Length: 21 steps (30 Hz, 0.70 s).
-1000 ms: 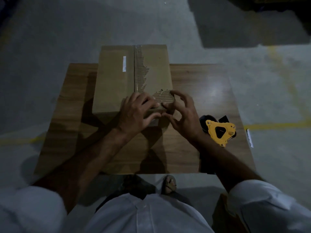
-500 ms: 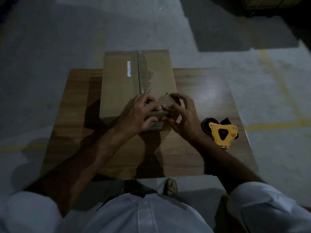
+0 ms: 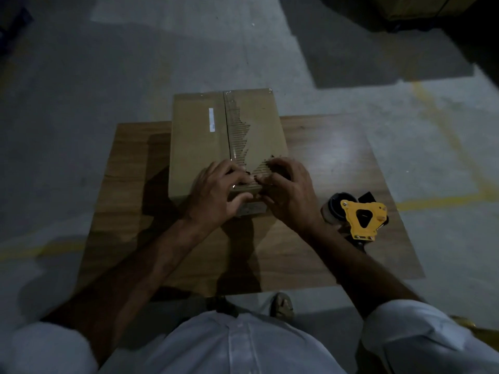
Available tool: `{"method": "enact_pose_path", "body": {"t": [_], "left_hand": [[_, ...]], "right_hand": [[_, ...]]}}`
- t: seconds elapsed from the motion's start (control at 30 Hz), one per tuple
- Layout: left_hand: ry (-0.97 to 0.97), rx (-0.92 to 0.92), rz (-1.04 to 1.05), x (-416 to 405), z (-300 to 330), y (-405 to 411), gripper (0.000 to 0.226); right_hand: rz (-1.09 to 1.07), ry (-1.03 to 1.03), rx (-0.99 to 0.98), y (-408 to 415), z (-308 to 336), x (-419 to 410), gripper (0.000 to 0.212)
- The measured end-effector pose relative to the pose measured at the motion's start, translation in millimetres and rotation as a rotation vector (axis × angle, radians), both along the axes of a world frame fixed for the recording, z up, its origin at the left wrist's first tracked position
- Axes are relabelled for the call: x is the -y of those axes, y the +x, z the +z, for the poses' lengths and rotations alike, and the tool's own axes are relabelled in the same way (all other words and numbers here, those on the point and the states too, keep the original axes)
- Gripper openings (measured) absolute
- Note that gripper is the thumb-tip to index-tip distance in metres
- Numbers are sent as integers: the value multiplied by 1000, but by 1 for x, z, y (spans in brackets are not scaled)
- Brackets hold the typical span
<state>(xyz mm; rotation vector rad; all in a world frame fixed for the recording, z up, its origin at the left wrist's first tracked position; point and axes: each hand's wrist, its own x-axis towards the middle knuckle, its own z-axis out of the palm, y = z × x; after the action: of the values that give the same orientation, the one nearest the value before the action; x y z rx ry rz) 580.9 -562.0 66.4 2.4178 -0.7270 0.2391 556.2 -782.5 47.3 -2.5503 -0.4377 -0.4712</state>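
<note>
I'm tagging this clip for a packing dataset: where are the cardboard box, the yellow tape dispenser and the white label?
cardboard box (image 3: 197, 147): head view, on its left top flap.
yellow tape dispenser (image 3: 350, 213): head view, on its yellow side plate.
white label (image 3: 211, 119): head view, middle of the strip.

Brown box (image 3: 199, 141), yellow dispenser (image 3: 363, 218), seemingly wood-grain table (image 3: 129, 184).

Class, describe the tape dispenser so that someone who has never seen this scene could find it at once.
Start at the wooden table, which bears a long cardboard box. Look right of the box, just past the person's right hand, near the table's right edge. The tape dispenser lies there: the only bright yellow thing on the table, with a dark roll.
</note>
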Motion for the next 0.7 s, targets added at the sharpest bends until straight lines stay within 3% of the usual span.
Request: {"method": "enact_pose_path", "body": {"t": [0.17, 0.27, 0.43, 0.6, 0.7], "left_hand": [[-26, -48, -105, -26, 5, 11, 37], [1, 11, -48, -35, -2, 11, 31], [16, 59, -18, -30, -11, 5, 26], [61, 36, -93, -40, -5, 1, 49], [14, 1, -85, -53, 0, 10, 38]], "right_hand": [[31, -75, 27, 9, 14, -8, 40], [99, -69, 39, 16, 14, -19, 35], [26, -38, 72, 7, -4, -27, 31], [28, -74, 25, 5, 7, -29, 35], [77, -95, -6, 16, 22, -30, 38]]}}
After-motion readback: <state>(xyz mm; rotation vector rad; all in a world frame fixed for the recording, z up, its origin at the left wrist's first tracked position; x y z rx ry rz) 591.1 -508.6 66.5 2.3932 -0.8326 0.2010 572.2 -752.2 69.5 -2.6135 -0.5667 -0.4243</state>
